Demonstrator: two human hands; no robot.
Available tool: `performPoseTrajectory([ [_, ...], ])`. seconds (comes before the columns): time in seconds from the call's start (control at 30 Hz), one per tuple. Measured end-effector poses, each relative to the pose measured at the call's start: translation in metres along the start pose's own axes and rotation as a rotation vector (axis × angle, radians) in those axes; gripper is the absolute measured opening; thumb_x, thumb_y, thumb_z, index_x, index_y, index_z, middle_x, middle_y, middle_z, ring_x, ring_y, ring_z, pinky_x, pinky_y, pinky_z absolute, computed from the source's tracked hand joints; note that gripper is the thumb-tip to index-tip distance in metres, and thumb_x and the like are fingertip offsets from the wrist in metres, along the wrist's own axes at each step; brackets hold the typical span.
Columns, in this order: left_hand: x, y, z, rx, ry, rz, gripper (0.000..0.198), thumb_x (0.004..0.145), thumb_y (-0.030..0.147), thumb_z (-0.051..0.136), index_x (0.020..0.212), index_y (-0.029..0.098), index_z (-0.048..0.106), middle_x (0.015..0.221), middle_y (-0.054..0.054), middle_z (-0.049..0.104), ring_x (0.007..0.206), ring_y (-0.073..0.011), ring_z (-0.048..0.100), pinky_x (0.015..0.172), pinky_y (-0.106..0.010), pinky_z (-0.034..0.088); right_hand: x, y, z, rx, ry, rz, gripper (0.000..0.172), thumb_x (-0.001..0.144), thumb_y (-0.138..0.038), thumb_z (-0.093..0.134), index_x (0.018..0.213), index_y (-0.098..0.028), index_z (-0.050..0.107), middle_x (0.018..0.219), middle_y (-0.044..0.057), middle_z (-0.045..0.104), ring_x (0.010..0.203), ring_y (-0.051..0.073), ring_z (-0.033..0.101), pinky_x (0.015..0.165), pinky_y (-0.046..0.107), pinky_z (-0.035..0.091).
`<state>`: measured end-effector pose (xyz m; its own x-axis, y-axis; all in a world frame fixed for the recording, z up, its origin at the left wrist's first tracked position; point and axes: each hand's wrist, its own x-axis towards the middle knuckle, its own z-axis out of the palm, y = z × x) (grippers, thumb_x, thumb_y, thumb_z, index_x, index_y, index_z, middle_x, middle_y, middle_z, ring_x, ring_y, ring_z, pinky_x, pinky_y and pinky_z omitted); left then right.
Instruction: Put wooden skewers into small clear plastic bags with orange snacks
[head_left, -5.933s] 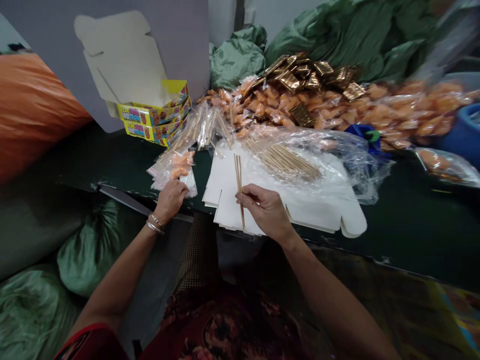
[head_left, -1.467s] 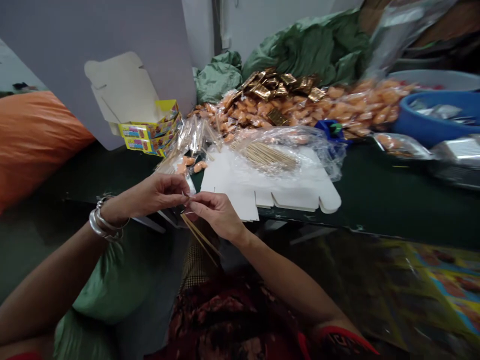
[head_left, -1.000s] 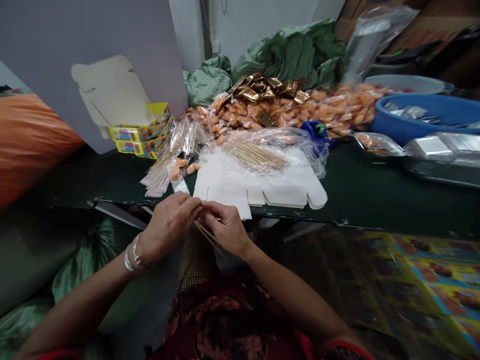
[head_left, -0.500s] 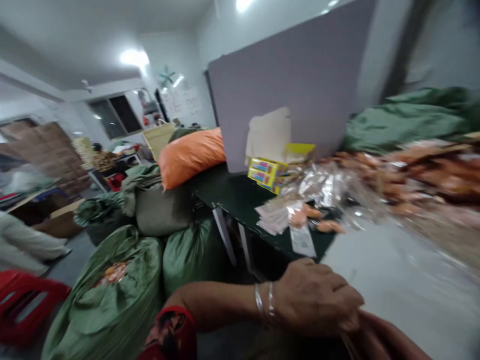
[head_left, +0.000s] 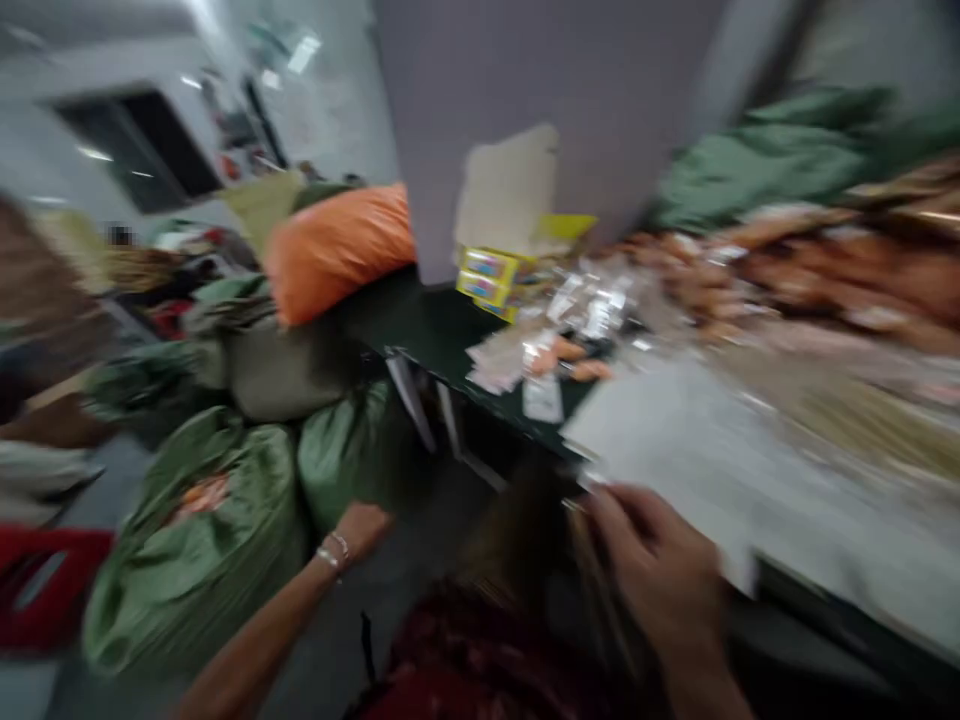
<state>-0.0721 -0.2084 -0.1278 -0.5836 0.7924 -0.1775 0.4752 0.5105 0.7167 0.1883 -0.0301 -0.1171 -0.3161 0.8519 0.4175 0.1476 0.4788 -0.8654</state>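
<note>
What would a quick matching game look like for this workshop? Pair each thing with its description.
Things:
1. orange sack
2. yellow boxes
3. left hand
4. white card

Descriptions:
A. beside the right hand
B. bracelets at the wrist
C. lying atop other sacks
D. by the grey board

Pairs: 1-C, 2-D, 3-B, 4-A

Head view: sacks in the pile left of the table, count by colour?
Green sacks: 3
Grey-olive sack: 1
Orange sack: 1
Total: 5 (frame is blurred, so the count is approximate)
</note>
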Motion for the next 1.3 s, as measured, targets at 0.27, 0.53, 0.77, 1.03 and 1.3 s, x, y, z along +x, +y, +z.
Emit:
performPoseTrajectory([
  [0.27, 0.000, 0.099, 0.019, -0.022, -0.031, 0.897, 0.022, 0.086, 0.011, 0.051, 0.099, 0.020, 0.066, 0.093, -0.003, 0.067, 0.086, -0.0136, 0.063, 0.078, -0.023, 0.048, 0.009, -0.015, 0.034, 0.030, 0.038, 0.156, 0.019, 0.082, -0.025, 0.054, 0.068, -0.016, 0.062, 0.057, -0.002, 0.059, 0.051, 0.010, 0.052, 0.050, 0.019, 0.042],
  [0.53, 0.040, 0.147, 0.067, 0.155, 0.103, 1.104, 0.012, 0.089, 0.019, 0.056, 0.095, 0.015, 0.066, 0.084, -0.006, 0.066, 0.079, -0.0156, 0.058, 0.072, -0.027, 0.049, -0.007, -0.021, 0.020, 0.007, -0.010, -0.054, 0.023, 0.088, -0.017, 0.049, 0.097, -0.015, 0.069, 0.083, 0.005, 0.072, 0.068, 0.014, 0.065, 0.066, 0.023, 0.050],
  [0.77, 0.036, 0.150, 0.072, 0.297, 0.042, 1.213, 0.018, 0.091, 0.014, 0.047, 0.086, 0.014, 0.065, 0.076, -0.006, 0.064, 0.074, -0.0163, 0.055, 0.070, -0.028, 0.046, -0.010, -0.020, 0.012, -0.123, -0.076, -0.086, 0.023, 0.089, -0.016, 0.046, 0.089, -0.015, 0.069, 0.072, 0.005, 0.069, 0.061, 0.014, 0.062, 0.061, 0.024, 0.046],
  [1.03, 0.042, 0.152, 0.062, 0.117, 0.316, 0.972, 0.013, 0.085, 0.014, 0.052, 0.084, 0.016, 0.064, 0.070, 0.000, 0.061, 0.064, -0.0118, 0.054, 0.064, -0.023, 0.043, -0.016, -0.018, 0.011, -0.102, -0.054, 0.055, 0.018, 0.086, -0.016, 0.050, 0.085, -0.016, 0.069, 0.065, 0.002, 0.068, 0.056, 0.013, 0.061, 0.056, 0.021, 0.044],
  [1.3, 0.028, 0.147, 0.069, 0.076, -0.075, 1.060, 0.016, 0.091, 0.018, 0.052, 0.098, 0.015, 0.065, 0.088, -0.005, 0.067, 0.083, -0.0132, 0.061, 0.077, -0.023, 0.049, -0.017, -0.018, 0.013, -0.023, -0.062, -0.008, 0.027, 0.087, -0.015, 0.048, 0.103, -0.018, 0.070, 0.090, 0.006, 0.074, 0.075, 0.016, 0.069, 0.070, 0.025, 0.052],
])
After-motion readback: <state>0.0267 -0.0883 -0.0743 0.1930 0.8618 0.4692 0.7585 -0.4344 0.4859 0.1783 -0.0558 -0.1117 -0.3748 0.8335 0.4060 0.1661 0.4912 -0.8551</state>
